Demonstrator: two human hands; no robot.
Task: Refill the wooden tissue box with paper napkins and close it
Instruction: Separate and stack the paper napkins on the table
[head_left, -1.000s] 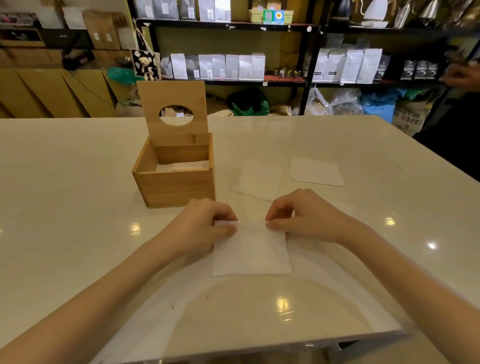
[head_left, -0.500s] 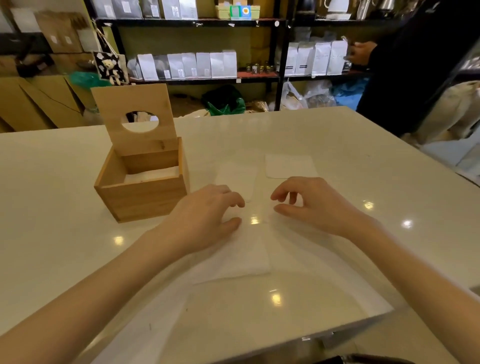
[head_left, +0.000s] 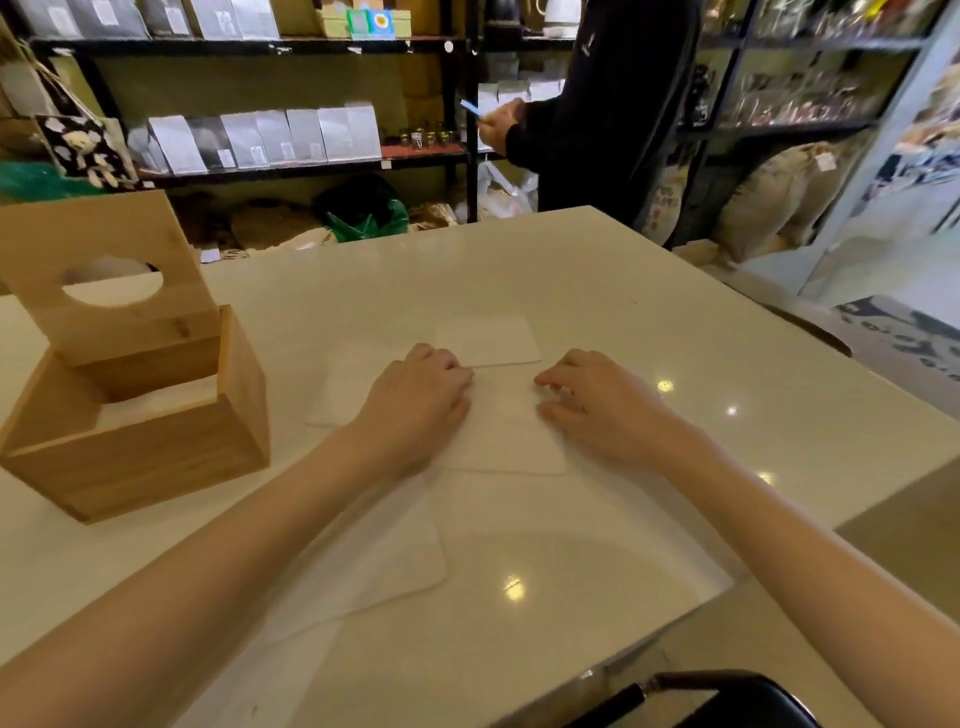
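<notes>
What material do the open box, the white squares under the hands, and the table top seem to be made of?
Box: pale unvarnished-looking wood, with visible grain and a knot on its raised lid.
White squares: thin matte paper napkins, probably; they lie flat and give no shine.
Table top: glossy cream surface, perhaps polished stone or laminate; it reflects the ceiling lights.

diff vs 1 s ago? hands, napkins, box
The left hand and right hand have let go of the white paper napkin's far edge and now rest on it, fingers loosely bent. The lidded wooden tissue box stays open, partly filled; two flat napkins lie beyond as before.
</notes>
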